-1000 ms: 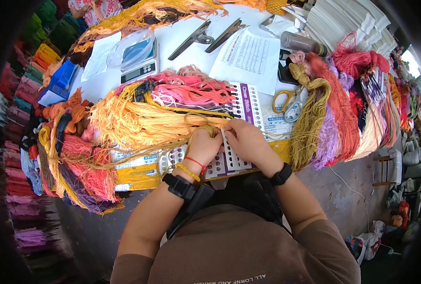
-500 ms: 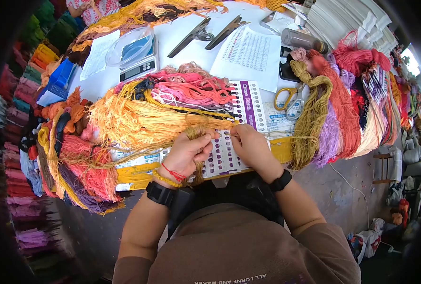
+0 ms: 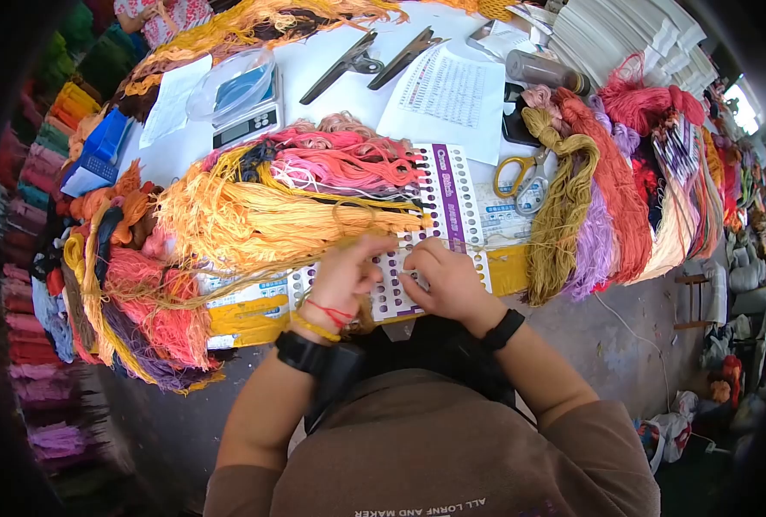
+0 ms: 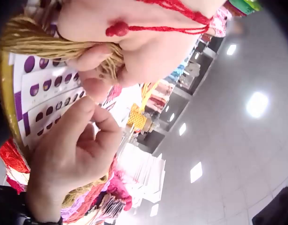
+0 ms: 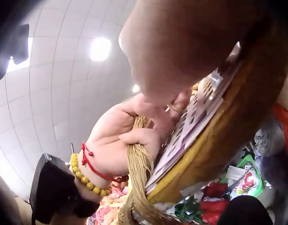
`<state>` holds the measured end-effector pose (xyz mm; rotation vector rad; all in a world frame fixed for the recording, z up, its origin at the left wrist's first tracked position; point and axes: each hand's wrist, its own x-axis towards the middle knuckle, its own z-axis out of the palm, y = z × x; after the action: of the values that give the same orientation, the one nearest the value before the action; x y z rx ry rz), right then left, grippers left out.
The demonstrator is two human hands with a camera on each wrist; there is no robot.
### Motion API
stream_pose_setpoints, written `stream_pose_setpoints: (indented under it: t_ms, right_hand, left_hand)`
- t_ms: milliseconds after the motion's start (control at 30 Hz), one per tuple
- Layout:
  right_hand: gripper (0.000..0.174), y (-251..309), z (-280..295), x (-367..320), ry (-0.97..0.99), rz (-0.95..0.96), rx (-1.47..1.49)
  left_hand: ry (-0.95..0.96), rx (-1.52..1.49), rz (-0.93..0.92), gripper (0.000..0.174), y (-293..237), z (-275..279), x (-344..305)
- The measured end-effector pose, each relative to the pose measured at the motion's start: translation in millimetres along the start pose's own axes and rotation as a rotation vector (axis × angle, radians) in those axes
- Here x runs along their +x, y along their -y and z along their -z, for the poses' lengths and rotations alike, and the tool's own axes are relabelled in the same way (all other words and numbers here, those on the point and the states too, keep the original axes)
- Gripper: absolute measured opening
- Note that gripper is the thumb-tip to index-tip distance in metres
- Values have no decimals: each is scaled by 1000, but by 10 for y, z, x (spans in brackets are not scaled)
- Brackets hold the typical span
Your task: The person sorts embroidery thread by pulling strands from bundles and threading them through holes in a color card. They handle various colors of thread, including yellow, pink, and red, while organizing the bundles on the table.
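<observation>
Olive-tan thread (image 5: 140, 173) runs through the curled fingers of my left hand (image 3: 341, 280), as both wrist views show. My right hand (image 3: 452, 283) is close beside it, thumb and fingertips pinched together near the left fingertips; in the left wrist view the right hand (image 4: 78, 147) seems to hold a thin strand end, too small to be sure. Beneath both hands lie white cards with rows of holes (image 3: 389, 297). Another punched card with a purple band (image 3: 445, 185) holds pink, black and orange threads along its left edge. Orange thread (image 3: 254, 220) spreads left of the hands.
Yellow-handled scissors (image 3: 514, 177) and an olive skein (image 3: 564, 224) lie to the right, beside red and lilac skeins. Farther back are a printed sheet (image 3: 452, 90), two large metal clips (image 3: 344, 65), a scale (image 3: 254, 121) and a blue basket (image 3: 99, 159). Another person sits at the back left.
My left hand has lifted and turned slightly, with the thread still in it. My right hand has shifted a little downward, its fingers more bent, and remains near the left.
</observation>
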<state>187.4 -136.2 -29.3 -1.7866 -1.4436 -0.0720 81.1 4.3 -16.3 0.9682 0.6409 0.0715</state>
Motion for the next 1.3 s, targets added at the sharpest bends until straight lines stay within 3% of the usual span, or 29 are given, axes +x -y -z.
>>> stream_pose_setpoints:
  t_ms: [100,167,300,333,433,467,533,567,667,767,800,833,900,1133,1300]
  right_hand:
    - [12,-52,-7,-3,104,65,-50]
    - [14,-79,-13,-34,182,88,-76]
    - [17,-70,-66,-27,191,74,-147]
    - [17,-71,-79,-18,172,57,-143]
    - [18,-70,-47,10,224,-40,-106]
    - [18,-45,-38,36,218,-35,-109]
    - [19,29,17,118,219,-414,162]
    - [19,70,13,148,211,-414,159]
    - [21,308,-72,272,195,-496,553]
    - [18,596,-71,405,256,-519,691]
    - [15,574,-233,356,169,-486,906]
    - [15,568,-251,337,163,-478,904]
    - [14,556,-246,319,162,-531,774]
    - [13,512,-233,255,182,-607,912]
    - [12,505,-262,257,191,-603,971]
  left_hand:
    - [-145,-190,-77,23,-101,491,-106]
    - [-225,-215,-243,21,-281,873,-277]
    - [-625,-96,-537,21,-920,1934,-759]
    - [-804,-160,-650,27,-1057,1987,-842]
    - [-866,-124,-712,32,-1166,1981,-1051]
    - [-734,-14,-597,32,-1103,1968,-1104]
    - [-636,21,-528,33,-998,1257,-1052]
    - [-499,30,-437,35,-884,1133,-1007]
    - [-220,21,-214,48,-578,569,-770]
    - [1,-120,-140,59,-281,189,-541]
    - [75,-133,-127,57,-215,139,-491]
    - [150,-146,-114,55,-186,98,-458]
    - [139,-147,-129,49,-207,-3,-467]
    - [2,-80,-178,31,-203,-75,-524]
    - [-36,-83,-199,28,-167,-20,-505]
